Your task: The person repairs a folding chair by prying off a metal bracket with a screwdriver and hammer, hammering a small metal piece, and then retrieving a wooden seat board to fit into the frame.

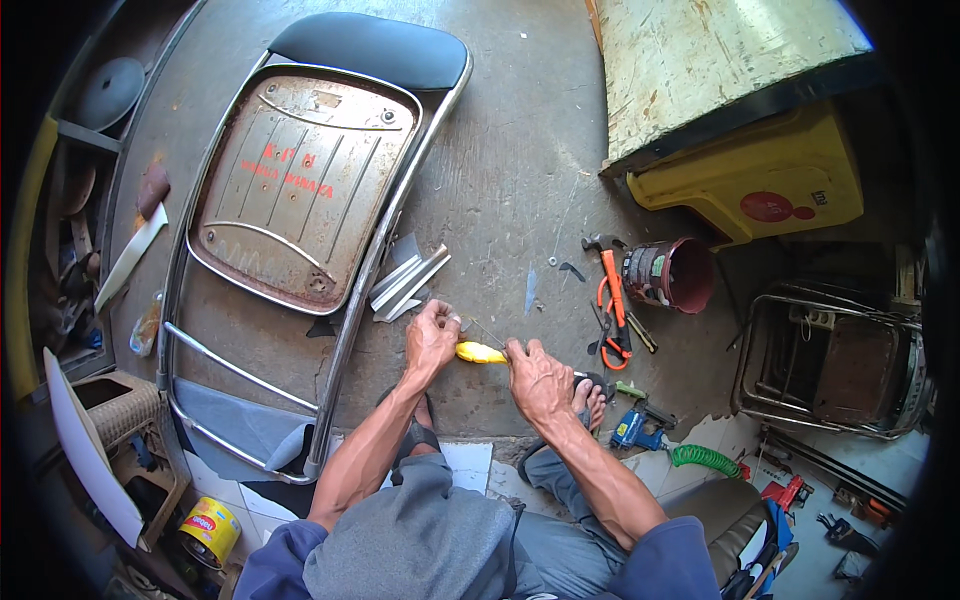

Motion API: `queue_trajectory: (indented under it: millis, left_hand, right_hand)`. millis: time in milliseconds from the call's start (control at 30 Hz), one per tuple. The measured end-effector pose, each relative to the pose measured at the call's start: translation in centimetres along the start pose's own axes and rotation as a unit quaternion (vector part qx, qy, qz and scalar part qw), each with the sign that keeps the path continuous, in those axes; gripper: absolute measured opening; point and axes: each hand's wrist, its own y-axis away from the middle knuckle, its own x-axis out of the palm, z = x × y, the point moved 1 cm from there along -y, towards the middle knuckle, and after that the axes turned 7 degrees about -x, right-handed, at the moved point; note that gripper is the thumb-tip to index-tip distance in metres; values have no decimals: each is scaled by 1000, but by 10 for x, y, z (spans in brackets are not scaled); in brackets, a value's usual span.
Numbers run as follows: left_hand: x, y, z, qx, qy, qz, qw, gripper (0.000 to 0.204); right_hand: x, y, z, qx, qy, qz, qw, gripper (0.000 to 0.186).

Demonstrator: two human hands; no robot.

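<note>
1. Two bare hands meet at the centre of the frame, just below the middle. The left hand has its fingers pinched on something thin near the tip of a yellow-handled tool; what exactly they grip is too small to tell.
2. The right hand has its fingers clenched around the rear of that one yellow-handled tool, which lies between the two hands above the concrete floor.
3. One folding chair lies upside down in the upper left of the frame, its rusty seat pan facing up and its chrome frame running down to the lower left.
4. A few pale metal strips lie just beside the chair frame, above the left hand.
5. To the right of the hands lie one claw hammer with an orange handle, one pair of orange-handled pliers and one reddish bucket on its side.
6. Lower right: one blue air tool with one green coiled hose.
7. One yellow plastic box sits at the upper right, one second folded chair at the right edge.
8. One yellow tin stands at the lower left.
</note>
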Motion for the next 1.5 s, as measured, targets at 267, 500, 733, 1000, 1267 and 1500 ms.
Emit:
queue_trajectory:
  millis: [267,500,733,1000,1267,1500]
  left_hand:
    - [2,14,-11,92,22,-26,995,12]
    - [-14,12,-23,180,25,-44,982,5]
    - [-21,9,-15,169,82,-47,981,6]
    - [-32,17,-19,194,9,-28,981,6]
    - [-23,22,-37,272,-157,-74,947,8]
    - [-24,24,-44,287,-261,-67,919,13]
  right_hand:
    - [-1,-3,7,9,-14,1,1000,14]
    - [-12,-15,26,70,-129,-14,989,29]
    - [-5,-17,40,168,-349,58,920,39]
    - [27,-13,15,99,-355,85,926,35]
    - [24,-3,34,-2,25,-38,999,13]
    - [19,-5,21,-93,138,-71,983,9]
